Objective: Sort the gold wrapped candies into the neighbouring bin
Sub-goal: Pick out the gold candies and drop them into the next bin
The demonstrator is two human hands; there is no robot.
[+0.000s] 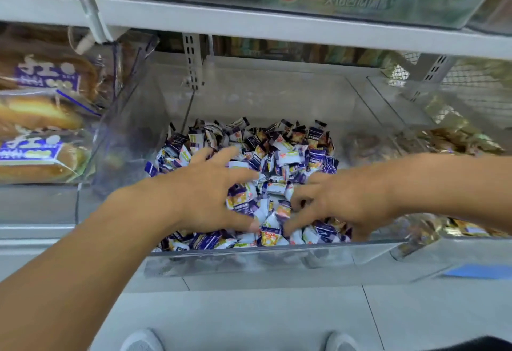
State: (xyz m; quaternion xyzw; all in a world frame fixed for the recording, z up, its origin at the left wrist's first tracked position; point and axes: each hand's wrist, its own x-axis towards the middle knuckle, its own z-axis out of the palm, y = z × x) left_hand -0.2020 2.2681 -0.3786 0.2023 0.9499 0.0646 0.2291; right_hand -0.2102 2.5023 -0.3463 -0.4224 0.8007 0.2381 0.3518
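**Purple-and-white wrappers under both your hands**

Grey floor tiles [249, 317] lie nearest you, with the toes of your two pale shoes [141, 341] at the bottom edge. Above them, the clear plastic bin [249, 263] sits on the shelf, its front wall facing you. Your left hand [199, 201] is spread over the heap of purple-and-white candies [277, 156], its grip wide, fingers splayed and holding nothing. Your right hand [340, 201] reaches in from the right, fingers loosely bent with their tips down among the wrappers; whether that grip pinches a candy cannot be told. The gold wrapped candies [454, 140] lie in the neighbouring bin [410, 248] just to the right, blurred. To the left sit bagged bread loaves [41, 118]. Farther up, a white shelf rail [277, 24] carries more packets.
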